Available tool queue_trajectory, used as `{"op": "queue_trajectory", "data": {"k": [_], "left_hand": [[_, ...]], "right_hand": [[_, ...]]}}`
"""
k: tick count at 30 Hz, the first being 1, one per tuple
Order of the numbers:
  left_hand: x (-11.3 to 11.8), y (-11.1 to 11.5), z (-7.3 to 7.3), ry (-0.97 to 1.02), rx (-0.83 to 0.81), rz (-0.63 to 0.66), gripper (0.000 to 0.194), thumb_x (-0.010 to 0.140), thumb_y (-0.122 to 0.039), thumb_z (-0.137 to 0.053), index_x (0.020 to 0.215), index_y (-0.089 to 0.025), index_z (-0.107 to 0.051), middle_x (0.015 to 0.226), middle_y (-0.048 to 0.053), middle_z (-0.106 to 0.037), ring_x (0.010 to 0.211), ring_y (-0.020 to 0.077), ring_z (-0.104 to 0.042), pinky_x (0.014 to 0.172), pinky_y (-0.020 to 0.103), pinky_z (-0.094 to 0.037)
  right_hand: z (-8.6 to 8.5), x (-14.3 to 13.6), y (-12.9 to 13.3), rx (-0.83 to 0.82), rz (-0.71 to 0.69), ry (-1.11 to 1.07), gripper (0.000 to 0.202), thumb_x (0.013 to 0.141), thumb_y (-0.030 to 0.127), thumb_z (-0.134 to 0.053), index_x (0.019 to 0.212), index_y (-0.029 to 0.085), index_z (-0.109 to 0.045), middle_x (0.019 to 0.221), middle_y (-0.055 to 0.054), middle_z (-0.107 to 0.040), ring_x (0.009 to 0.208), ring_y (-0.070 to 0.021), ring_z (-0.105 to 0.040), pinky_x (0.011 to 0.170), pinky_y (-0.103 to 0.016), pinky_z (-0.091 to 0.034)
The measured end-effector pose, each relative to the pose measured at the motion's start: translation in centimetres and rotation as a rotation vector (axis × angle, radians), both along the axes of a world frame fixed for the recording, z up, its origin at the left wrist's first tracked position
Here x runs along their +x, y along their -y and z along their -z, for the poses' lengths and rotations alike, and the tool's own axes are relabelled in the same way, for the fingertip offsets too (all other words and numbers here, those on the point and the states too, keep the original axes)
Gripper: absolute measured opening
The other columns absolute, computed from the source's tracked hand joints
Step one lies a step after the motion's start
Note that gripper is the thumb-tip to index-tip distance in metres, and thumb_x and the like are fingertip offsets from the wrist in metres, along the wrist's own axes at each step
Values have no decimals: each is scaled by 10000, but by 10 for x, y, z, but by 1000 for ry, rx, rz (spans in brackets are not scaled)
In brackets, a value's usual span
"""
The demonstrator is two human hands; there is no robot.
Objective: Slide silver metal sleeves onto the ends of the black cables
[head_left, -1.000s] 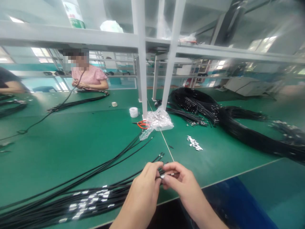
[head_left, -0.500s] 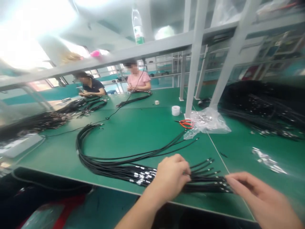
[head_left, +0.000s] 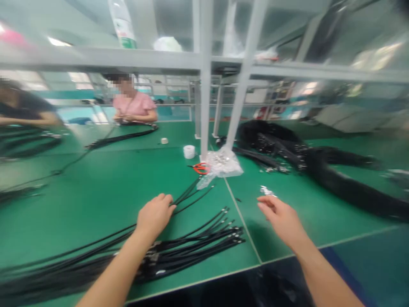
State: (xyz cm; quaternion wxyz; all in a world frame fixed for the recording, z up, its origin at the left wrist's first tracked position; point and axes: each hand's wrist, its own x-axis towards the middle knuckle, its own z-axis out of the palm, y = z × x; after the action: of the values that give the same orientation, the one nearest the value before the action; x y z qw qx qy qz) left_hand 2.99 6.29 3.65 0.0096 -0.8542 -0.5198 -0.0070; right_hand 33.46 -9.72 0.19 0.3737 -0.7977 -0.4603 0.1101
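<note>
- I have the left hand (head_left: 156, 216) over loose black cables (head_left: 189, 190) on the green bench (head_left: 121, 183); I can't tell whether its fingers grip them.
- My right hand (head_left: 283, 219), thumb and fingers parted, is just beside silvery pieces (head_left: 267, 191) (connectors, perhaps; they're blurred).
- Nearer the camera lies a thicker cable bundle (head_left: 206, 245).

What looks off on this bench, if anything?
Nothing looks clearly damaged, though blur limits that. One oddity: a small dark piece lies by itself just right of the pale table seam, apart from the black cables. Also, silver pieces lie loose by the right hand, outside the plastic bag, though that may be deliberate.
</note>
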Motion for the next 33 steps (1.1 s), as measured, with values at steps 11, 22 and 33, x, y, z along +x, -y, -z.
{"op": "queue_trajectory", "data": {"k": [11,22,33], "left_hand": [[5,-33,-24,189,-80,-121,256,817,-318,-339,878,-229,-572,757,60,-665,656,241,-618,566,298,-418],[-7,2,-74,891,-260,15,391,769,-437,-512,1073,-191,-525,668,-57,-543,606,100,-506,596,205,-409],[51,93,-56,915,-206,264,237,855,-323,-456,1060,-301,-573,861,-22,-631,751,139,-595,691,224,-477]], "right_hand": [[7,91,-56,-273,133,347,211,893,330,-500,947,151,-598,960,-45,-614,845,-150,-585,771,-350,-484],[12,95,-75,-364,-113,506,203,864,328,-536,933,145,-589,1013,-51,-580,956,-194,-537,853,-412,-421],[-11,47,-43,105,-169,-23,188,835,333,-472,839,163,-553,783,-37,-565,763,-172,-512,746,-326,-398]]}}
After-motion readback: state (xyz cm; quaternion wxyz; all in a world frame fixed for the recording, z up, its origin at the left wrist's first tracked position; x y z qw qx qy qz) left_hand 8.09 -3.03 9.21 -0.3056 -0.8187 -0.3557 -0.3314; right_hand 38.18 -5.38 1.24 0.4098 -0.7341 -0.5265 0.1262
